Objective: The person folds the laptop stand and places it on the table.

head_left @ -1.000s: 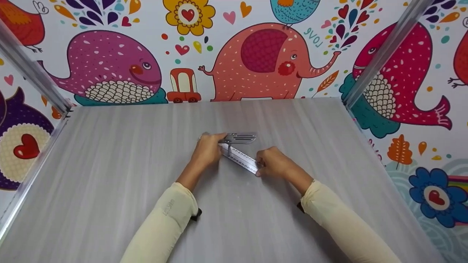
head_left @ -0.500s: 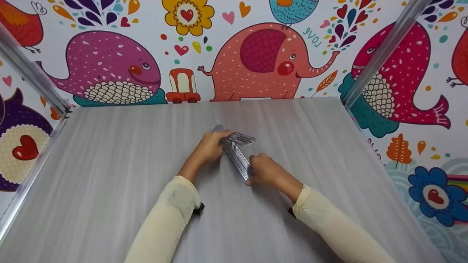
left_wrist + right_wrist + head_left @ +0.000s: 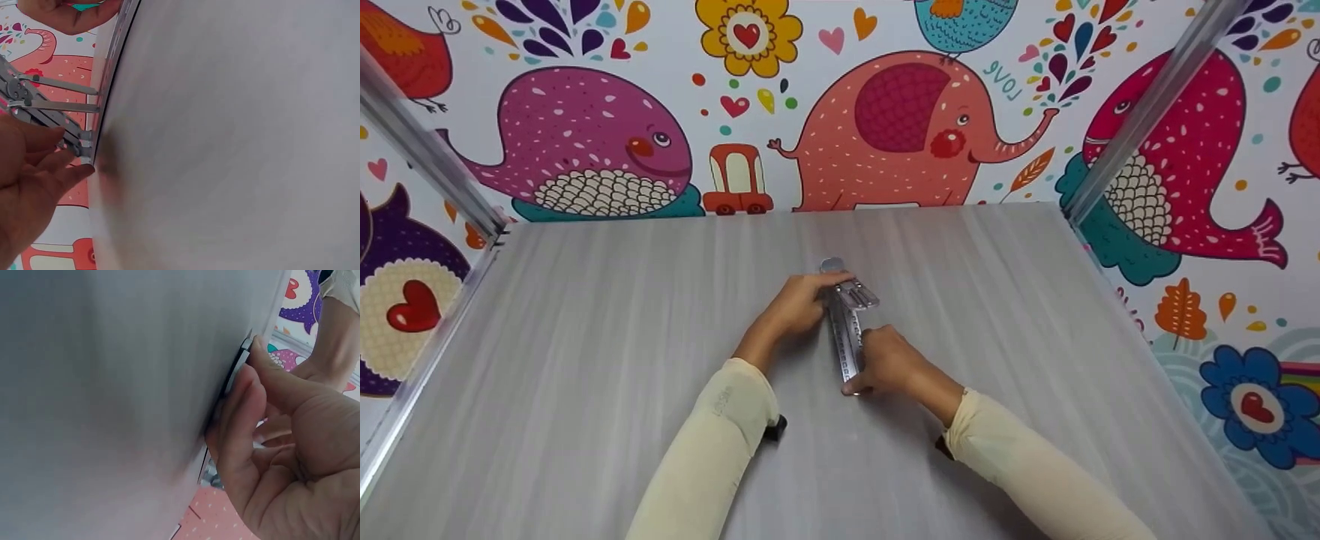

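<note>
A folding metal stand (image 3: 846, 349) with a long slotted base strip lies near the middle of the table, its near end turned toward me. Its shorter slotted upper plate (image 3: 858, 295) is raised over the far end. My left hand (image 3: 801, 301) holds that far end, thumb along the upper plate. Two thin struts (image 3: 62, 106) join the plate to the base in the left wrist view. My right hand (image 3: 891, 364) pinches the near end of the base by its edges. From the right wrist, the fingers (image 3: 239, 416) cover much of the base.
The grey wood-grain table (image 3: 607, 337) runs back to a wall (image 3: 750, 112) printed with cartoon animals. Metal posts (image 3: 1155, 105) stand at the table's back corners. Pale sleeves cover both forearms.
The stand has turned clockwise, its near end swinging left and toward me with my right hand. My left hand has shifted slightly right, and the upper plate has turned along.
</note>
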### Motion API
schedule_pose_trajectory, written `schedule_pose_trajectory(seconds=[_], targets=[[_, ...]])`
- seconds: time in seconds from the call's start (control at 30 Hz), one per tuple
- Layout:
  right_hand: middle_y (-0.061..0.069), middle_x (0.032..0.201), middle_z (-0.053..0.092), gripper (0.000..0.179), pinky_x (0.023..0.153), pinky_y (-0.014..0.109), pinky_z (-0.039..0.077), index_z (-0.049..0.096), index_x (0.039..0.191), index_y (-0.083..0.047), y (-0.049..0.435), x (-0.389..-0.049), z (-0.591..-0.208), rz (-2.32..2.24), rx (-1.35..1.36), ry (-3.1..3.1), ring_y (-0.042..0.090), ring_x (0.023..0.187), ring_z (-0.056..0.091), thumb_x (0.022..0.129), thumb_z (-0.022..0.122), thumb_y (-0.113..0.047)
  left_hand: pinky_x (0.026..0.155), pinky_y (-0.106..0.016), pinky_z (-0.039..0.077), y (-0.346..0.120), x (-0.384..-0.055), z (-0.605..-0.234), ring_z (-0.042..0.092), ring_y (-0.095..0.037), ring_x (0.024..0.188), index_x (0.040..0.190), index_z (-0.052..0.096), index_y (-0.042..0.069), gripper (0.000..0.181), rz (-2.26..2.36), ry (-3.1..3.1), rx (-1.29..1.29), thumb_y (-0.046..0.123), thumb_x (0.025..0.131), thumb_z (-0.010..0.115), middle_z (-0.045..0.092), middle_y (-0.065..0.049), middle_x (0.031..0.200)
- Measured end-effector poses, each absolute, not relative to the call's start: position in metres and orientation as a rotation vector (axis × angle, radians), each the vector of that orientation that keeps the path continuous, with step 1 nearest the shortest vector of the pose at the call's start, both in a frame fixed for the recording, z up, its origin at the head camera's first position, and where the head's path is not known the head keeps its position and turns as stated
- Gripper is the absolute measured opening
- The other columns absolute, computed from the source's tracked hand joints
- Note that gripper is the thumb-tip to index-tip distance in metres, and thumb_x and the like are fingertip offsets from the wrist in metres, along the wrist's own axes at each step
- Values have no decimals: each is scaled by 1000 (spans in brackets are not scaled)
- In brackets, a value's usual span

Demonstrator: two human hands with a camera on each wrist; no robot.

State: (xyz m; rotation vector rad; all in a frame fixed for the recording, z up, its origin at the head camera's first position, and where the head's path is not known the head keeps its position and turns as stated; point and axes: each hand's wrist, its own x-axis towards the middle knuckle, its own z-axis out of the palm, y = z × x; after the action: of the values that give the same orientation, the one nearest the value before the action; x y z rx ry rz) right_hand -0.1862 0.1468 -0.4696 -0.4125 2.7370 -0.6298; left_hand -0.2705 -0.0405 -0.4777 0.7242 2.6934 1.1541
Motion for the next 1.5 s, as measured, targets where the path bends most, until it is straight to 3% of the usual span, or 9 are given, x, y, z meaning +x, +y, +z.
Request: schedule_pose_trajectory(seconds=[0.2,0.6,0.8,0.93,1.07,1.17,1.3,1.37,1.5], targets=[[2,62,62,47,45,27,51,66,83,-3,138,-183,-470,-785,-292,2671,13,49,60,63,99,-30,119,-43,39,-41,-271,-477,52,-22,140,142,63,27,74,1177,2673,724,-20,85,52,60,-2,146],[1,60,63,48,44,26,49,65,80,-5,138,-184,-471,-782,-295,2653,12,49,59,63,99,-34,122,-45,33,-39,-270,-479,46,-26,145,145,60,21,72,1203,2661,718,-20,86,49,53,-8,153],[2,61,68,39,43,27,53,69,80,-6,149,-192,-469,-824,-388,2574,11,47,63,76,90,-39,121,-45,35,-33,-260,-479,48,-33,143,147,54,7,67,1225,2771,620,-15,84,51,53,-17,151],[4,59,69,30,43,28,52,68,76,-7,156,-203,-473,-923,-382,2628,12,46,64,87,81,-31,108,-47,49,-30,-248,-476,64,-37,123,139,58,-1,56,1288,2890,368,-11,84,57,68,-23,129],[9,69,68,12,50,30,57,58,94,-2,161,-218,-478,-1334,-188,2506,15,53,66,95,66,-12,78,-40,58,-27,-237,-471,69,-27,85,133,62,0,39,1441,2756,74,0,95,54,72,-18,98],[12,81,66,19,62,33,61,49,118,-1,161,-229,-480,-1762,53,2127,17,64,66,99,52,-4,69,-32,56,-26,-232,-467,62,-18,75,134,60,3,34,1667,2432,-87,14,105,46,65,-10,92],[11,90,66,34,75,36,61,42,140,-7,160,-239,-481,-2021,243,1734,20,75,66,107,42,-17,78,-34,62,-26,-230,-464,68,-16,79,143,53,6,41,1945,1938,-242,25,111,36,66,-7,94],[11,92,68,38,78,36,61,42,143,-7,159,-242,-480,-2065,271,1648,21,80,69,111,37,-26,85,-39,62,-26,-230,-464,73,-20,81,145,50,4,43,2025,1766,-281,25,111,34,72,-11,94],[11,99,71,41,81,35,61,46,142,-1,156,-246,-479,-2102,328,1577,22,87,72,111,38,-27,96,-43,58,-28,-232,-466,75,-24,92,140,52,-6,47,2093,1614,-333,25,111,32,75,-16,102]])
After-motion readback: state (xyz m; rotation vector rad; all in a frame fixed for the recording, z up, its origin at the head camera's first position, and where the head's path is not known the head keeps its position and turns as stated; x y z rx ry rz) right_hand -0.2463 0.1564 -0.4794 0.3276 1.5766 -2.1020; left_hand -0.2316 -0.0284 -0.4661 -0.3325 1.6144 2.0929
